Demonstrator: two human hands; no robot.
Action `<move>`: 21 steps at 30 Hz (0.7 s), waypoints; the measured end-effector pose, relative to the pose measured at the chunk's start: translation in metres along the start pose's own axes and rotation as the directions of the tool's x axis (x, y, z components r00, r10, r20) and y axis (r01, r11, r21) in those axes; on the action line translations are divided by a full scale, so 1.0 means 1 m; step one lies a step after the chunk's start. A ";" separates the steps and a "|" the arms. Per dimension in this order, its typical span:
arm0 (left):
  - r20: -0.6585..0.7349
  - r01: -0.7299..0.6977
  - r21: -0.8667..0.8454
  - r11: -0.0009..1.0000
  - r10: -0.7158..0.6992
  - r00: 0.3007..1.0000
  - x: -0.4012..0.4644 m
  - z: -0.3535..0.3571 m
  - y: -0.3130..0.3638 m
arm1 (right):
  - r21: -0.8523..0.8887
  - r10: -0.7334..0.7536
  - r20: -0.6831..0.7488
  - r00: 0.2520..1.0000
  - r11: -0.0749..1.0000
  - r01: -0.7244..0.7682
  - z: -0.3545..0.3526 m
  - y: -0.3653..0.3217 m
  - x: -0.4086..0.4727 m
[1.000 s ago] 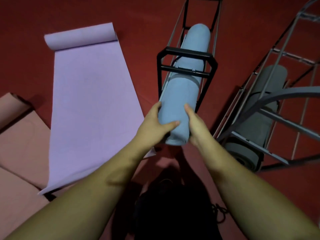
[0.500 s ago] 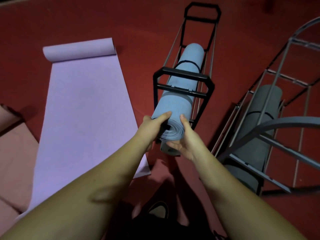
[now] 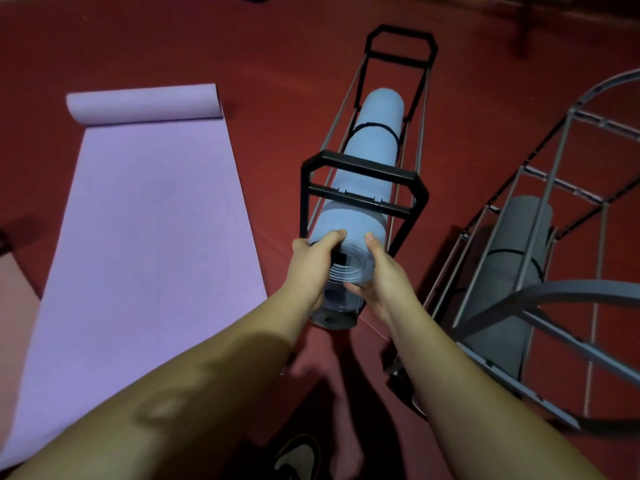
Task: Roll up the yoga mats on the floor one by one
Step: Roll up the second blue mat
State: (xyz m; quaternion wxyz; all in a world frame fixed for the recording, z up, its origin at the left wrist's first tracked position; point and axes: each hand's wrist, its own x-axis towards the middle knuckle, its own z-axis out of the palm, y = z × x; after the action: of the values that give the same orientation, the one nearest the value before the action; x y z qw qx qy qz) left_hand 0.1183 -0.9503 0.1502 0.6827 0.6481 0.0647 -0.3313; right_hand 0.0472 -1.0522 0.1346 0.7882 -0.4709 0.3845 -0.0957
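Observation:
A rolled blue yoga mat (image 3: 372, 157) lies lengthwise inside a black wire rack (image 3: 363, 171), with a black strap round its far part. My left hand (image 3: 311, 265) grips the near end of the roll from the left. My right hand (image 3: 381, 275) holds that end from the right, palm against the spiral face. A purple mat (image 3: 149, 237) lies mostly flat on the red floor to the left, its far end curled into a small roll (image 3: 143, 103). A darker rolled end (image 3: 334, 311) shows just under the blue roll.
A grey rolled mat (image 3: 509, 271) sits in a grey metal rack (image 3: 568, 237) on the right. A pink mat (image 3: 14, 306) lies at the left edge. My shoe (image 3: 298, 459) shows at the bottom. Red floor (image 3: 277, 81) surrounds the racks.
The blue roll has slid farther into the black rack. Both hands moved from its sides to its near end.

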 end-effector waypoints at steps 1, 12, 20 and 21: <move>0.002 -0.008 -0.025 1.000 0.008 1.000 0.001 -0.001 -0.002 | -0.003 -0.007 -0.001 1.000 1.000 0.007 0.001 0.001 -0.001; 0.153 -0.013 0.111 0.994 -0.004 0.988 0.019 -0.002 0.013 | 0.071 -0.038 -0.072 0.997 0.997 0.043 0.005 -0.009 0.006; 0.329 -0.111 0.237 0.965 0.028 0.944 0.012 -0.033 0.007 | 0.125 -0.018 -0.198 0.980 0.991 0.043 0.017 0.002 -0.016; 0.338 -0.111 0.239 0.965 0.025 0.941 0.008 -0.041 0.005 | 0.143 0.001 -0.196 0.981 0.989 0.027 0.019 0.005 -0.018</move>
State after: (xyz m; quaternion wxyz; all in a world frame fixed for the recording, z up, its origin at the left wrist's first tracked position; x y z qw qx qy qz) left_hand 0.1410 -0.9157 0.1441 0.6061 0.6670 -0.1168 -0.4172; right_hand 0.0470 -1.0279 0.1445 0.7780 -0.4033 0.4492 -0.1743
